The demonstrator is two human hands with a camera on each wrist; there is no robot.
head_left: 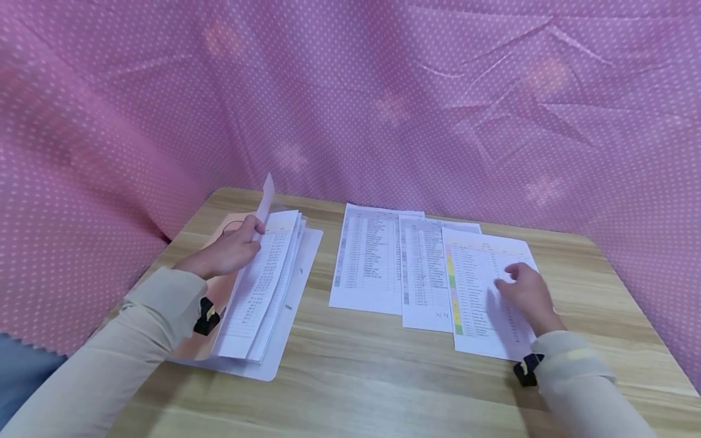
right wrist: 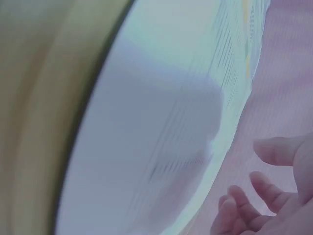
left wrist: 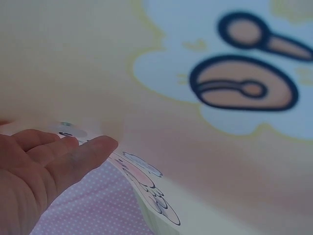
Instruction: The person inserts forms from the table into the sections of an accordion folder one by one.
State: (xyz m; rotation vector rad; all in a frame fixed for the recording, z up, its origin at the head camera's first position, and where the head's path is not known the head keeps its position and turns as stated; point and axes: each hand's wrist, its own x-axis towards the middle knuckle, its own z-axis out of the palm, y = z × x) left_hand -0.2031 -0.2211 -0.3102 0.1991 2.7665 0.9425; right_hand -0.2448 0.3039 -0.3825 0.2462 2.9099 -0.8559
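A pink folder (head_left: 298, 292) with cartoon drawings lies at the left, a stack of printed pages (head_left: 263, 286) inside. My left hand (head_left: 227, 250) holds its raised cover (head_left: 266, 198) near the far end, tilted up off the pages. Up close in the left wrist view, the cover (left wrist: 220, 156) shows the drawings, with my fingers against it. My right hand (head_left: 528, 295) hovers over a printed sheet (head_left: 482, 304) with a coloured strip down its left side. Its fingers are loosely bent and apart, and nothing is between them in the right wrist view.
Two more printed sheets, a left one (head_left: 367, 261) and a middle one (head_left: 421, 274), lie beside the right-hand sheet, their edges overlapping. All rest on a wooden table (head_left: 356, 377). A pink dotted cloth (head_left: 350, 109) hangs behind and along the sides.
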